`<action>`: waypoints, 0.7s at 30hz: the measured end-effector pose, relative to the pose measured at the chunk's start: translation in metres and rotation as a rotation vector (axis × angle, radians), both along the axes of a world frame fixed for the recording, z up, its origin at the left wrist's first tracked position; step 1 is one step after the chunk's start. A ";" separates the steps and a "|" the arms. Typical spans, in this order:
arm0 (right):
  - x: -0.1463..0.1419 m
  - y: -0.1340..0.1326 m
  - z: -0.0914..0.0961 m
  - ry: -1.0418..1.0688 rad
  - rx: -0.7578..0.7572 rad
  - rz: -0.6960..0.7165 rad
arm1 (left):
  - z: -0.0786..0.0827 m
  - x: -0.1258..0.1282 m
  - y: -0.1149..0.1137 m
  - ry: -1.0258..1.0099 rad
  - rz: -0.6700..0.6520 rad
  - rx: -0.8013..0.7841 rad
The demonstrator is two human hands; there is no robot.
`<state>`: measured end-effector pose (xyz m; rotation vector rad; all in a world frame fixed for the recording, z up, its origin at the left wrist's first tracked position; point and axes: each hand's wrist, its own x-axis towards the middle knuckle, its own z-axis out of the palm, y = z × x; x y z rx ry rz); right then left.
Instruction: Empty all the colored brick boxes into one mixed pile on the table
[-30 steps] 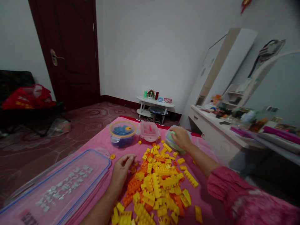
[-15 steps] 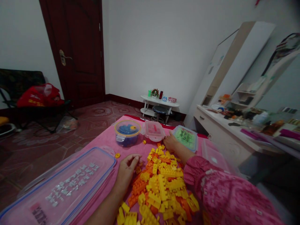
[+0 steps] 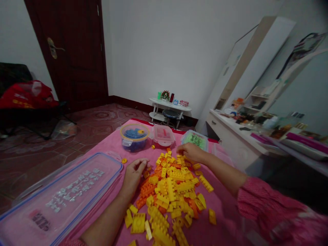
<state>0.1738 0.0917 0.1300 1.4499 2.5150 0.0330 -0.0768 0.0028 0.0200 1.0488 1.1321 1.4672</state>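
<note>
A heap of yellow and orange toy bricks (image 3: 170, 193) lies on a pink cloth (image 3: 225, 212). My left hand (image 3: 134, 176) rests at the heap's left edge with its fingers curled in a pinch; what they hold is too small to name. My right hand (image 3: 189, 151) hovers palm down over the heap's far edge, its fingers bent toward the bricks. Behind the heap stand a round tub (image 3: 134, 137) with blue bricks, a small pink-lidded box (image 3: 163, 135) and a green-lidded box (image 3: 196, 140).
A large clear lid with a blue rim (image 3: 64, 194) lies to the left. A white dresser (image 3: 230, 133) with clutter stands to the right. Farther off are a low white table (image 3: 170, 107), a dark door (image 3: 69, 51) and a red bag (image 3: 25, 95).
My right hand has come away from the green-lidded box and back to the far edge of the brick heap. My left hand has stayed at the heap's left edge.
</note>
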 end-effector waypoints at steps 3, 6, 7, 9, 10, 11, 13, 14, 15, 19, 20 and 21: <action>0.028 -0.011 0.011 -0.046 0.086 -0.153 | -0.004 -0.001 0.001 0.020 0.001 0.000; 0.051 -0.024 0.001 -0.137 0.090 -0.284 | -0.005 -0.002 0.002 0.038 0.011 -0.006; 0.055 -0.029 -0.006 -0.165 0.082 -0.307 | -0.004 -0.001 0.001 0.042 0.012 -0.004; 0.062 -0.039 -0.021 -0.208 0.076 -0.333 | -0.003 -0.001 0.000 0.039 0.011 -0.001; 0.063 -0.043 -0.029 -0.224 0.079 -0.340 | -0.002 -0.001 0.000 0.034 0.008 0.000; 0.065 -0.046 -0.035 -0.239 0.085 -0.347 | -0.001 0.000 -0.001 0.029 0.008 0.000; 0.066 -0.050 -0.045 -0.266 0.101 -0.367 | 0.000 0.000 -0.001 0.026 0.011 -0.002; 0.066 -0.052 -0.048 -0.280 0.109 -0.377 | 0.000 0.000 -0.001 0.027 0.015 -0.003; 0.066 -0.052 -0.050 -0.292 0.117 -0.386 | 0.000 0.000 -0.001 0.028 0.018 -0.004; 0.063 -0.054 -0.051 -0.311 0.139 -0.378 | -0.002 0.000 0.001 0.013 0.006 -0.005; 0.062 -0.055 -0.049 -0.313 0.139 -0.371 | -0.002 0.001 0.002 0.007 0.001 -0.006; 0.061 -0.055 -0.045 -0.315 0.140 -0.363 | -0.002 0.001 0.002 0.001 -0.001 -0.006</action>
